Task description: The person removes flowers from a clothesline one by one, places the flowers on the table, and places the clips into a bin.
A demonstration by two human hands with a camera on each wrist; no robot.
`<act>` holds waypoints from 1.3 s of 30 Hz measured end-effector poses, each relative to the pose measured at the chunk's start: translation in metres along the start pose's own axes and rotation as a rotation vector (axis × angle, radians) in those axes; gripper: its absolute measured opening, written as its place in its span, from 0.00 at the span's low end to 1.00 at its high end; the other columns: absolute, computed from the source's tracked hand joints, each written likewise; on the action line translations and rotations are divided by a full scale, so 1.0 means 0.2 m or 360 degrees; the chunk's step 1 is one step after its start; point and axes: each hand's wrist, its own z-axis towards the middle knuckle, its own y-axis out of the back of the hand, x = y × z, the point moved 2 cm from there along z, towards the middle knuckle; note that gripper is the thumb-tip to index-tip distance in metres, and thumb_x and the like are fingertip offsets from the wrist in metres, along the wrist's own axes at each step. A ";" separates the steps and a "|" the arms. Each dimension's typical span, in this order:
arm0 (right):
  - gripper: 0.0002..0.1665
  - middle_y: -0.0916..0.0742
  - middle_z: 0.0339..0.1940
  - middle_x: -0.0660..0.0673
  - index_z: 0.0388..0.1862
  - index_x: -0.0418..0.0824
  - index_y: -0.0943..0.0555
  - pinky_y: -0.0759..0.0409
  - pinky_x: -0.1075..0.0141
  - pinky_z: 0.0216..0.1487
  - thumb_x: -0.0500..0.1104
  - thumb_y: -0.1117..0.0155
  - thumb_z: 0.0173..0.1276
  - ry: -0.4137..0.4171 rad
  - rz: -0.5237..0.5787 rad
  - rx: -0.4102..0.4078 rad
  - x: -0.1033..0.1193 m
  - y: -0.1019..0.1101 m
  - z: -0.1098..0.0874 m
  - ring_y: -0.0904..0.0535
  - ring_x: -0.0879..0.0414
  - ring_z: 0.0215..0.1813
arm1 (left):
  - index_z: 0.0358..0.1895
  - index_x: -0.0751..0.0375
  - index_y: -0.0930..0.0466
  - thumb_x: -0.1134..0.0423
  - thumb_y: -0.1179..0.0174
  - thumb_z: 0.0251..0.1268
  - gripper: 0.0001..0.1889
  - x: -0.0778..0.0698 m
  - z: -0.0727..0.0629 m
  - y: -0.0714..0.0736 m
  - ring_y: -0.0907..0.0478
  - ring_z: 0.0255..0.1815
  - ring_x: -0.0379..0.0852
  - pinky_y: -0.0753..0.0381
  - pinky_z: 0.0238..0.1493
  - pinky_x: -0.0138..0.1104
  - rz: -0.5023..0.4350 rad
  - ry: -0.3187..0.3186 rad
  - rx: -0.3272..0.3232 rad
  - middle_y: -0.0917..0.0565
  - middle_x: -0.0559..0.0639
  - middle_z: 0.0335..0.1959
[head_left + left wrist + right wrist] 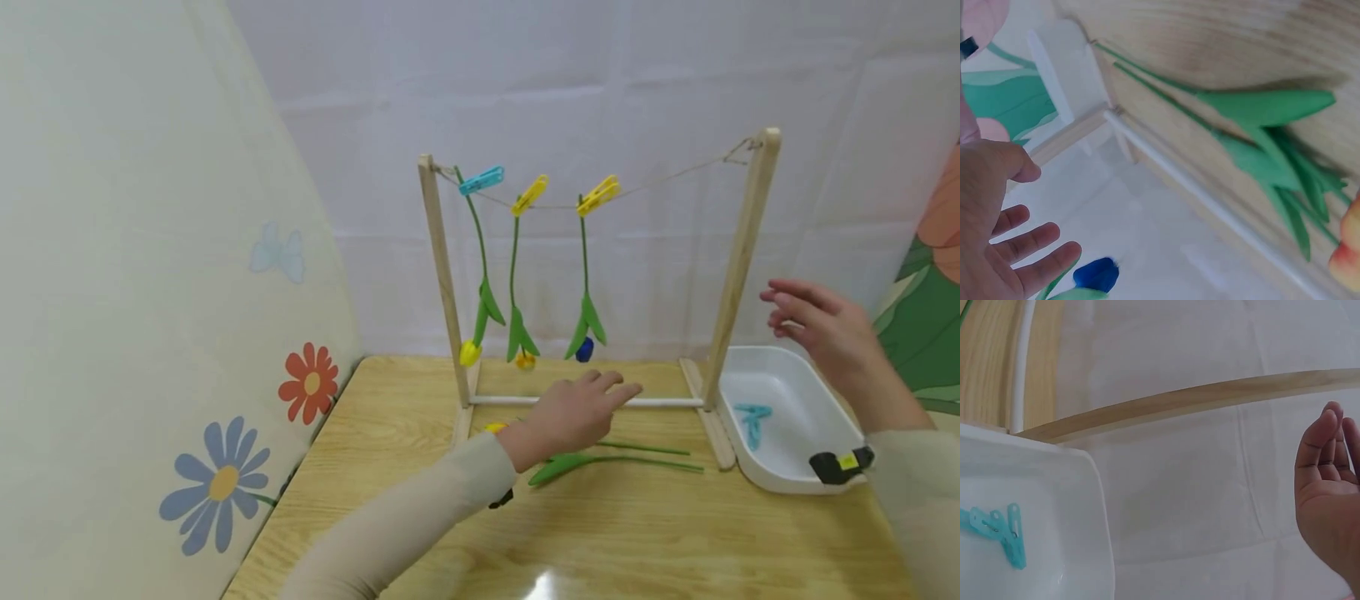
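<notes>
My left hand [573, 412] hovers over the table in front of the rack, fingers extended and holding nothing. Beneath it lie artificial tulips [558, 468] with green stems pointing right; the left wrist view shows a red-and-yellow bloom [1346, 247]. To the right of the rack, my right hand [825, 321] is raised above the white tray [780, 479], fingers loosely bent with nothing in them. Light blue clothespins [753, 423] lie in that tray. From the string hang a yellow tulip [470, 352], an orange tulip [525, 362] and a blue tulip [584, 349], heads down.
A wooden rack has a left post [442, 275], a right post [742, 267] and a white bottom bar [660, 403]. One blue clothespin [482, 181] and two yellow clothespins [598, 196] grip the stems on its sagging string. White cloth [562, 83] covers the wall behind.
</notes>
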 end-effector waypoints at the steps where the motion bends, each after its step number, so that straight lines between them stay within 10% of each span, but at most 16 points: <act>1: 0.18 0.11 0.45 0.46 0.53 0.38 0.15 0.15 0.68 0.38 0.28 0.50 0.78 0.0010 -0.0002 0.0010 0.00 -0.01 0.00 0.16 0.56 0.38 | 0.75 0.47 0.35 0.61 0.45 0.73 0.28 0.01 0.00 0.01 0.20 0.53 0.42 0.38 0.13 0.23 -0.0028 0.0004 -0.0029 0.23 0.46 0.64; 16: 0.16 0.12 0.48 0.46 0.57 0.34 0.17 0.14 0.69 0.41 0.29 0.47 0.77 0.0154 -0.0172 0.0092 0.09 -0.19 0.05 0.15 0.56 0.40 | 0.69 0.53 0.28 0.59 0.39 0.70 0.25 0.16 0.00 0.15 0.21 0.57 0.48 0.29 0.17 0.25 -0.0129 0.0039 -0.0401 0.23 0.52 0.63; 39: 0.16 0.12 0.48 0.42 0.57 0.30 0.18 0.13 0.68 0.43 0.27 0.45 0.74 0.0334 -0.0198 0.0269 0.21 -0.43 0.19 0.14 0.54 0.40 | 0.65 0.58 0.26 0.61 0.36 0.66 0.24 0.34 0.04 0.27 0.22 0.60 0.53 0.25 0.17 0.29 -0.0201 0.0346 -0.0688 0.22 0.55 0.62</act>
